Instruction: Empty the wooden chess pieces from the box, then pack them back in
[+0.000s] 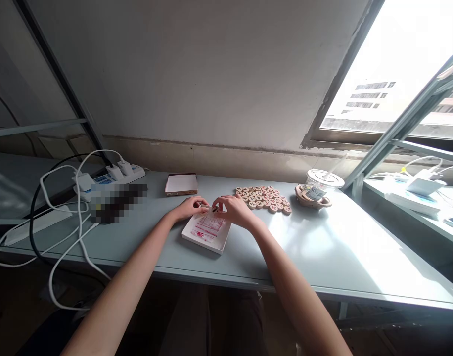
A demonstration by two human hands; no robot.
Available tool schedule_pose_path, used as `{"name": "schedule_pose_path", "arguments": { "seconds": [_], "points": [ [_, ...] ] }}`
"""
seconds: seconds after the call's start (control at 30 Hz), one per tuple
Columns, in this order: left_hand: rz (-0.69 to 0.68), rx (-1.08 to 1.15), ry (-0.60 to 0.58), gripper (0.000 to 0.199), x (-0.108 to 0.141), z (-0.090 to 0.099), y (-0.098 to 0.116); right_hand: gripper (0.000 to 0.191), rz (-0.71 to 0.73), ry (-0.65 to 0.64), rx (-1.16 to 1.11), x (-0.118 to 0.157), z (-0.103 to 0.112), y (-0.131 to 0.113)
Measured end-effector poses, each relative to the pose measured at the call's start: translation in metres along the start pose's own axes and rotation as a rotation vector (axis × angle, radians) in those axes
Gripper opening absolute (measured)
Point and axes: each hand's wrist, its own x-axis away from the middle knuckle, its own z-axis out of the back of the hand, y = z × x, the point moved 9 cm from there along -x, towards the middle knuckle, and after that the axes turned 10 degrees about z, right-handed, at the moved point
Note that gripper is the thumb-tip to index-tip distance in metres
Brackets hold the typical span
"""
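Observation:
A shallow white box (pixel 206 232) with red line markings inside lies on the grey table in front of me. My left hand (pixel 191 207) is closed at the box's far left edge, its fingers pinching the rim. Over the far right part of the box, my right hand (pixel 232 207) grips a round wooden piece (pixel 215 209) with a dark character on it, between thumb and fingers. Several more round wooden pieces (pixel 263 198), marked in red or black, lie flat in a cluster just right of my right hand.
Behind the left hand sits an open box lid (pixel 181 184). A plastic cup (pixel 319 184) with a straw stands on a wooden holder (pixel 304 199) at the right. Power strips (pixel 135 173) and white cables (pixel 80 222) spread over the left side. The table's front edge (pixel 226 280) runs below.

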Motion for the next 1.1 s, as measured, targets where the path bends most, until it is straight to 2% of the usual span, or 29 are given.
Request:
{"name": "schedule_pose_path", "arguments": {
  "seconds": [0.13, 0.37, 0.47, 0.57, 0.63, 0.7, 0.77, 0.83, 0.9, 1.03, 1.1],
  "points": [
    [0.006, 0.037, -0.012, 0.033, -0.002, -0.002, 0.0, 0.012, 0.039, 0.0, 0.073, -0.004, -0.011, -0.013],
    [0.009, 0.017, 0.003, 0.033, -0.004, -0.003, -0.001, 0.014, 0.062, -0.017, 0.205, -0.005, -0.019, -0.018],
    [0.003, -0.04, 0.079, 0.033, -0.003, 0.001, -0.001, 0.012, 0.065, -0.025, 0.212, -0.006, -0.019, -0.019],
    [0.003, -0.093, 0.153, 0.032, -0.001, 0.004, 0.0, 0.013, 0.078, -0.01, 0.166, -0.004, -0.008, -0.016],
    [-0.002, -0.084, 0.136, 0.032, 0.0, 0.0, 0.003, 0.016, 0.032, 0.06, 0.174, 0.001, 0.01, -0.003],
    [-0.018, -0.061, 0.089, 0.033, 0.0, -0.005, 0.007, 0.018, -0.101, 0.153, 0.246, 0.01, 0.031, 0.021],
    [-0.033, -0.03, 0.046, 0.033, 0.001, -0.01, 0.011, 0.019, -0.261, 0.184, 0.339, 0.022, 0.042, 0.048],
    [-0.045, -0.001, 0.011, 0.033, 0.0, -0.013, 0.014, 0.024, -0.364, 0.137, 0.396, 0.031, 0.04, 0.069],
    [-0.045, 0.024, -0.003, 0.032, 0.0, -0.014, 0.016, 0.031, -0.396, 0.089, 0.408, 0.034, 0.031, 0.08],
    [-0.044, 0.061, -0.02, 0.032, 0.002, -0.015, 0.019, 0.025, -0.365, 0.063, 0.374, 0.032, 0.013, 0.083],
    [-0.049, 0.067, -0.023, 0.033, 0.003, -0.014, 0.02, 0.021, -0.351, 0.069, 0.369, 0.029, 0.011, 0.081]
  ]
}}
